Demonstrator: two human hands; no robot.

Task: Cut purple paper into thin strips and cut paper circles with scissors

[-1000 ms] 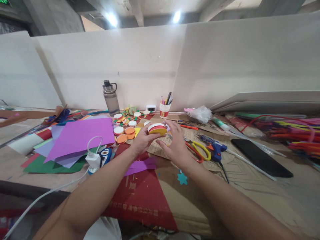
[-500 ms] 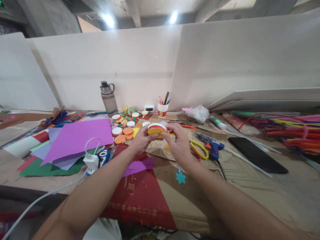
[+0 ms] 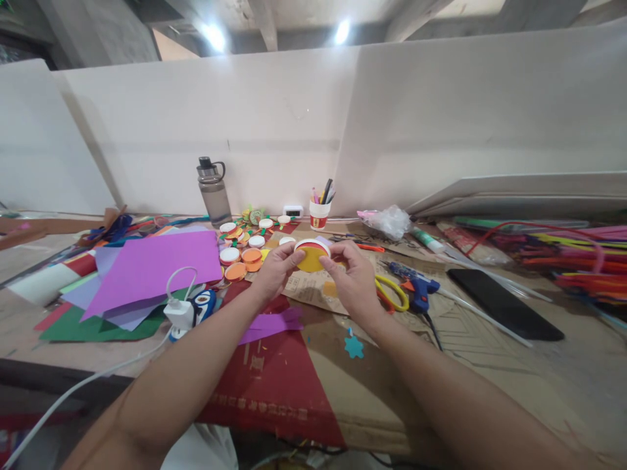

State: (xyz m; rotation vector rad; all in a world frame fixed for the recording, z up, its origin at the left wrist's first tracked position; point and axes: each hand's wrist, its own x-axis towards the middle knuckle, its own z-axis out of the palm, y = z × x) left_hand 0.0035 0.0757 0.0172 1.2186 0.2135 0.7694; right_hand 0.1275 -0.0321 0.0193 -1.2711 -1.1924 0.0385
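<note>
A round disc (image 3: 312, 258) with a yellow face, a red band and a white rim is held up over the worktable, its yellow face tilted toward me. My left hand (image 3: 279, 271) grips its left edge, thumb on the yellow face. On the other edge my right hand (image 3: 353, 274) pinches it, thumb also on the yellow. The fingertips behind the disc are hidden. Just left of my hands stand several similar white and orange discs (image 3: 252, 258). Under the right forearm lies a teal snowflake-shaped cutout (image 3: 353, 346).
To the right are yellow-handled scissors (image 3: 394, 292), a blue glue gun (image 3: 418, 287) and a black phone (image 3: 504, 303). Purple paper sheets (image 3: 161, 271) and a white plug (image 3: 179, 314) with cable lie left. A water bottle (image 3: 214, 196) and a pen cup (image 3: 319, 214) stand by the white wall.
The disc has been tipped so that more of its yellow face shows and less of its side. Both hands still hold it in nearly the same place.
</note>
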